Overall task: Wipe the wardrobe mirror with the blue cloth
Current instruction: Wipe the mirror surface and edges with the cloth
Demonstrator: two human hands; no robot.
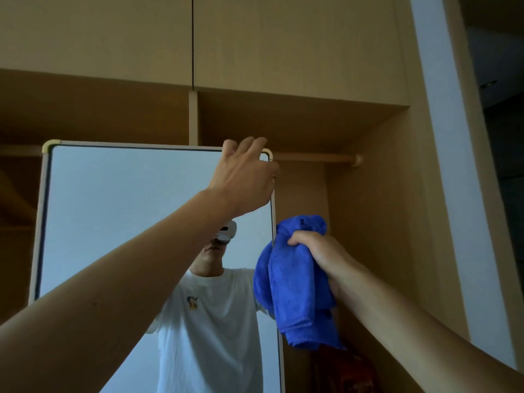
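I'm looking into a pale wood wardrobe (368,194) with closed upper doors (283,38) above an open bay, dim inside. A rail (314,158) runs across the bay, level with my left hand (246,177) and out to its right.

The mirror (127,208) stands in front of the bay in a light frame with rounded corners. The left hand is up at the mirror's top right corner, fingers bent over the top edge and thumb down along the side edge, gripping the frame there. The glass spreads below and to the left of that hand. It reflects a person in a white T-shirt wearing a headset.

My right hand (314,251) sits lower, down and to the right of the left one, just off the mirror's right edge. It is clenched round the bunched blue cloth (292,285). A bulge of cloth rises above the fist and the rest hangs below it in folds, overlapping the mirror's right edge from my view. I cannot tell whether it touches the glass.

Something red (346,370) lies below the cloth, too dark to make out.
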